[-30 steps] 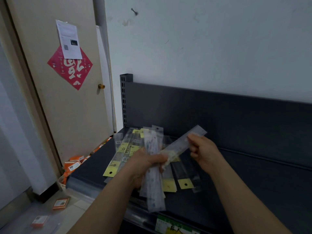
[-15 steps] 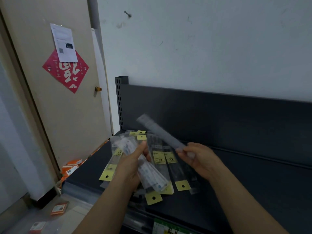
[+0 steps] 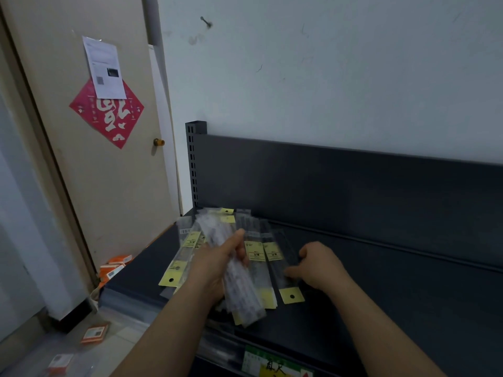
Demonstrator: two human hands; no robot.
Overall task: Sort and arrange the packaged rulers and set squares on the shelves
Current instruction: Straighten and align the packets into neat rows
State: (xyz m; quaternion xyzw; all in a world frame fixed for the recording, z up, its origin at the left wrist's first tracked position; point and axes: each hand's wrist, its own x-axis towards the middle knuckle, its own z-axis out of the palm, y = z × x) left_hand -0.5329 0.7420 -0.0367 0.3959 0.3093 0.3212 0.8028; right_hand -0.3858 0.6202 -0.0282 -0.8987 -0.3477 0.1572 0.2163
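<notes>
My left hand [image 3: 217, 263] is shut on a bundle of clear-packaged rulers [image 3: 239, 278], held slanted above the dark shelf [image 3: 381, 308]. Beneath it, several packaged rulers with yellow header cards [image 3: 255, 250] lie side by side on the shelf's left part. My right hand [image 3: 318, 265] rests low on the shelf with its fingers pressing the rightmost clear ruler pack [image 3: 283, 257], which ends in a yellow tab [image 3: 291, 295]. More packs [image 3: 179, 263] fan out to the left, partly hidden by my left hand.
The shelf's dark back panel [image 3: 353, 186] rises behind, with a slotted upright [image 3: 192, 164] at its left. A price label [image 3: 272, 364] sits on the front edge. Orange boxes [image 3: 114, 268] lie on the floor by the door [image 3: 95, 159].
My right hand has come down from the air with the single ruler pack and laid it on the shelf at the right of the row. The left hand's bundle stays slanted.
</notes>
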